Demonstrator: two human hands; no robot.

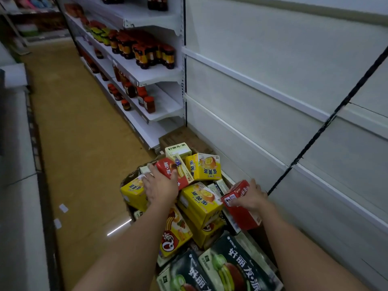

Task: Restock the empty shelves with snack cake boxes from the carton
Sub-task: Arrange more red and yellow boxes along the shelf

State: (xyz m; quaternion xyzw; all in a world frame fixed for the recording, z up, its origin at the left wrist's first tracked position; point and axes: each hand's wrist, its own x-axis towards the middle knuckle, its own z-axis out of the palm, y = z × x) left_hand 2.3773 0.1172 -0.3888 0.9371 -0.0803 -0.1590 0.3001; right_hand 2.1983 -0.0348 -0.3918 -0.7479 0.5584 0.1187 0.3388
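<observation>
So we've got both hands down in the carton (131, 177) on the floor, low in the view around 6 o'clock, and it's heaped with snack cake boxes lying every which way.

Our left hand (160, 185) is on a red box (175, 172) near the top of the heap. That box lies tilted, long axis running from about 10 o'clock to 4 o'clock, printed face up. The fingers (151, 168) reach over its far edge and the thumb presses on the near side, so it's gripped.

Our right hand (253, 197) holds a second red box (239, 204) at the carton's right side, toward 4 o'clock from the first. Its long axis runs roughly 11 to 5 o'clock, one end lifted above the pile. The fingers curl over its top far edge, thumb tucked near the label end.

Between the two sit yellow boxes (199, 199), some printed upside down to us. Dark green boxes (228, 267) lie nearest us at 6 o'clock, and a pale box (178, 149) sticks up at the far end.

The bare white shelves (262, 87) run along the right, from 12 to 4 o'clock, just beside the carton. Red-lidded jars (147, 52) fill the next shelf bay at 11 o'clock.

Both forearms stretch forward and down, wrists level.
</observation>
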